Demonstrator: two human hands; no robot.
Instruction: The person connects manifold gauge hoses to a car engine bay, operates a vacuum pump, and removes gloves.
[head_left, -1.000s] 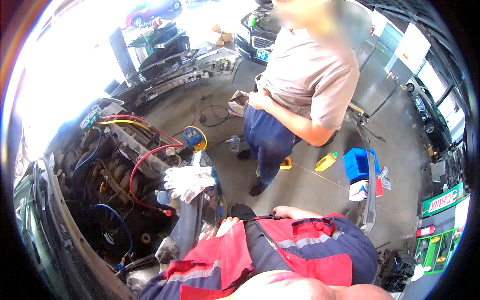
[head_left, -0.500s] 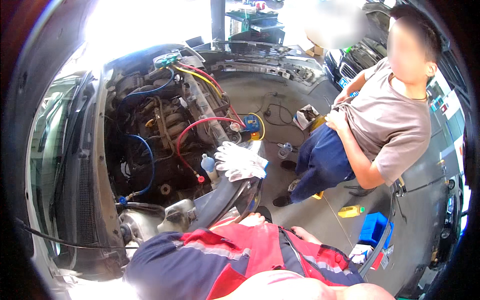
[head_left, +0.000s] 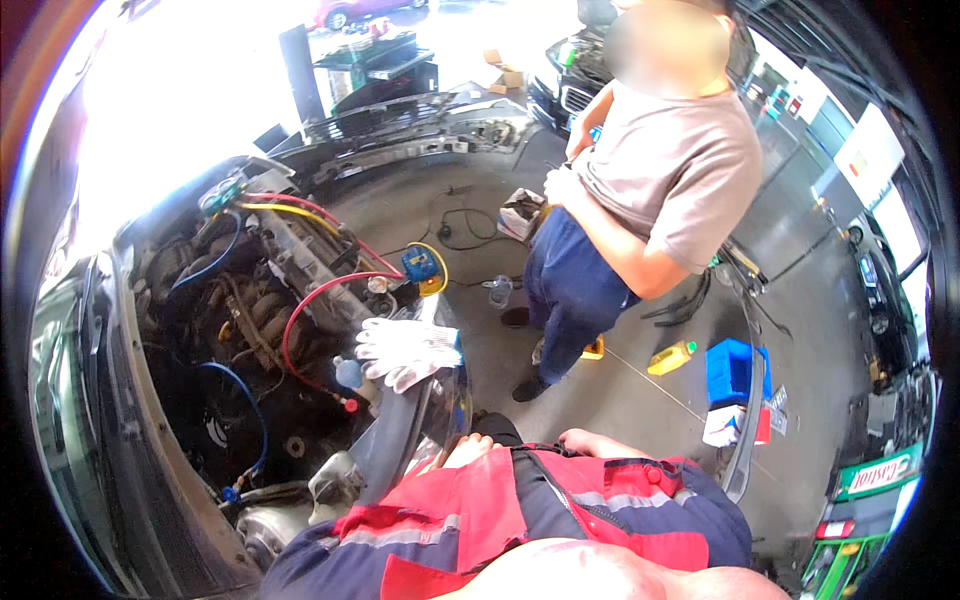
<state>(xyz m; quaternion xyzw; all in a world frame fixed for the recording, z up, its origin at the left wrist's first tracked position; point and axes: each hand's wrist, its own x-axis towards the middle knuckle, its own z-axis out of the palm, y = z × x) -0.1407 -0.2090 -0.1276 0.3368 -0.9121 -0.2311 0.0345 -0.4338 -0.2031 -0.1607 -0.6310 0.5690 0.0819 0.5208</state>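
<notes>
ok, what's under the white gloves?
The white gloves lie on the car's front corner. A dark grey body edge shows at their near side, a rounded light-blue part at their left. Whatever sits directly beneath is covered.

Red-and-navy jacket (head_left: 490, 510) with grey stripes (head_left: 412, 533)

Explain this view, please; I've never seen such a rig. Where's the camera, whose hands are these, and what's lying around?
No robot here: a person wears a downward-looking fisheye camera on the head, so straight edges bend. The left hand and right hand show beyond the red-and-navy jacket; both are partly hidden, so I can't tell whether they hold anything. At left is an open engine bay with a red hose and blue hose; white gloves lie on its edge. A co-worker stands opposite; a blue bin is behind.
</notes>
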